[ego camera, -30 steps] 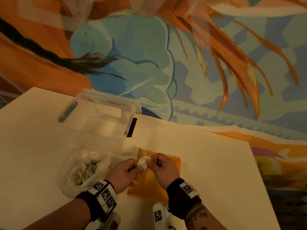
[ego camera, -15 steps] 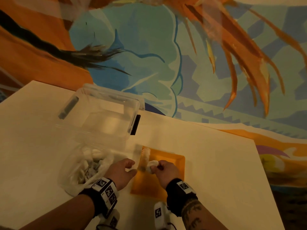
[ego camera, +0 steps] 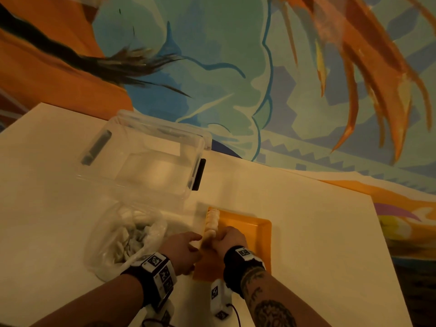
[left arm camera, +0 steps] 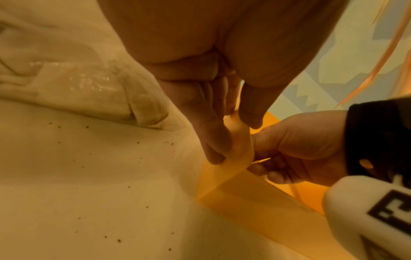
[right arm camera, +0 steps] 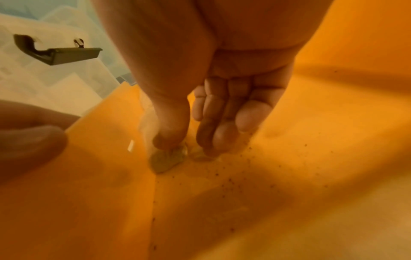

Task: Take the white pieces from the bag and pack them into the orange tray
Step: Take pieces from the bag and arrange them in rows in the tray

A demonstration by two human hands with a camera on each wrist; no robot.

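Note:
The orange tray (ego camera: 262,232) lies flat on the table, with a row of white pieces (ego camera: 213,220) packed along its left wall. My right hand (ego camera: 220,237) is down inside the tray (right arm camera: 289,158). Its thumb and fingers (right arm camera: 188,147) pinch a white piece (right arm camera: 165,160) against the floor at the near end of that row. My left hand (ego camera: 193,241) is at the tray's left wall (left arm camera: 255,198) and holds the rim between thumb and fingers (left arm camera: 233,140). The clear bag (ego camera: 122,239) with several white pieces sits just left of the tray.
An open clear plastic box (ego camera: 146,161) with dark latches stands behind the bag and tray. The pale table (ego camera: 318,244) stretches off to the right of the tray, ending at an edge on the far right. A painted wall rises beyond the table.
Both hands held the white piece above the tray. The left hand let go and took the tray's left rim. The right hand lowered the piece into the tray beside the row.

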